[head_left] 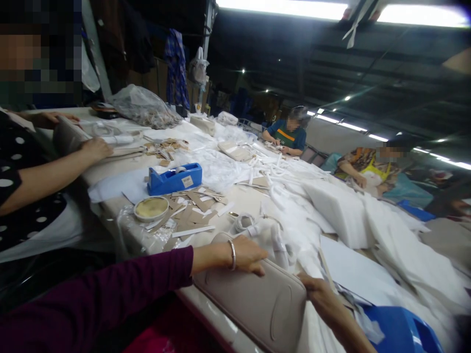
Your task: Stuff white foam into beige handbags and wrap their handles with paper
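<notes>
A beige bag with piped edges and a curved seam on its face stands tilted at the table's front edge. Over its upper edge lies my left hand, wearing a silver bangle, with its fingers bent round the rim. My right hand grips the far right upper corner of the same bag; its fingertips are partly hidden. Just behind the bag are white wrapped handles or straps and a coiled white cord.
Left of my hands are a blue tape dispenser, a round tub of yellowish paste and cardboard scraps. White padding covers the right side, near a blue dispenser. A co-worker's hand holds another bag at left.
</notes>
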The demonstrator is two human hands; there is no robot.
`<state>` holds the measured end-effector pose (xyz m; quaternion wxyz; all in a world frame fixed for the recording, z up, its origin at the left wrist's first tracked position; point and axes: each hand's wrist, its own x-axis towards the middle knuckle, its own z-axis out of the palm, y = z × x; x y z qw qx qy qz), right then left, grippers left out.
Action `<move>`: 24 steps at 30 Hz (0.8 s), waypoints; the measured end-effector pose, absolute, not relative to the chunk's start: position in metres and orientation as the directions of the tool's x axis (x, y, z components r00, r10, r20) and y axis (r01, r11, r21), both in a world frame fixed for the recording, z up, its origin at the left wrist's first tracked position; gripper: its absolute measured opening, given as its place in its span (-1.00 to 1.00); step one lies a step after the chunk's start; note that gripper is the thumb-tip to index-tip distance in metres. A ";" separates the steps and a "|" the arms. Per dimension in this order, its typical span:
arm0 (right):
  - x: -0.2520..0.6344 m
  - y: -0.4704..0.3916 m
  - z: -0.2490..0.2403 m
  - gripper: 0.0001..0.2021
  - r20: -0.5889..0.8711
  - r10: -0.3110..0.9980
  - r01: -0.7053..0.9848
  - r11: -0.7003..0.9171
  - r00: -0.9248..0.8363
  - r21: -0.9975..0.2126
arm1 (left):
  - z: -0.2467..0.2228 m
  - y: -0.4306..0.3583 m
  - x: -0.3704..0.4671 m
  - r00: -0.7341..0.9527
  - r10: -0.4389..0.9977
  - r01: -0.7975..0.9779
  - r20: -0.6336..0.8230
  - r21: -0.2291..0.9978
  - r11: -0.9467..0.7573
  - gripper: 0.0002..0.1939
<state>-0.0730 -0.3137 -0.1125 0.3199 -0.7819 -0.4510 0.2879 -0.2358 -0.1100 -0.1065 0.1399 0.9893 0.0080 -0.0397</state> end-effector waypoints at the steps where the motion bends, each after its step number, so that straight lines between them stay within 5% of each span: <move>1: -0.078 -0.312 -0.114 -0.79 -0.029 0.859 0.616 -0.390 0.511 -0.684 | -0.109 -0.108 -0.235 0.997 -0.005 0.015 -0.076 0.265 -0.964 -0.63; 4: -0.116 -0.296 -0.126 -0.66 0.361 0.760 0.784 -0.300 0.541 -0.543 | -0.118 -0.104 -0.232 0.999 -0.037 -0.029 -0.027 0.258 -0.966 -0.69; 6: -0.149 -0.277 -0.139 -0.59 0.453 0.745 0.818 -0.213 0.490 -0.534 | -0.123 -0.102 -0.231 0.998 -0.064 -0.061 -0.002 0.274 -0.960 -0.77; 16: -0.184 -0.231 -0.180 -0.64 0.606 0.609 0.859 -0.356 0.512 -0.369 | -0.139 -0.102 -0.224 0.988 0.096 0.032 0.119 0.452 -0.891 -0.68; 20: -0.184 -0.232 -0.177 -0.68 0.592 0.630 0.864 -0.399 0.502 -0.307 | -0.143 -0.111 -0.210 0.975 0.166 0.090 0.151 0.415 -0.905 -0.56; 24: -0.184 -0.231 -0.174 -0.69 0.603 0.592 0.843 -0.414 0.535 -0.342 | -0.140 -0.106 -0.185 0.982 0.077 0.016 0.171 0.334 -0.942 -0.48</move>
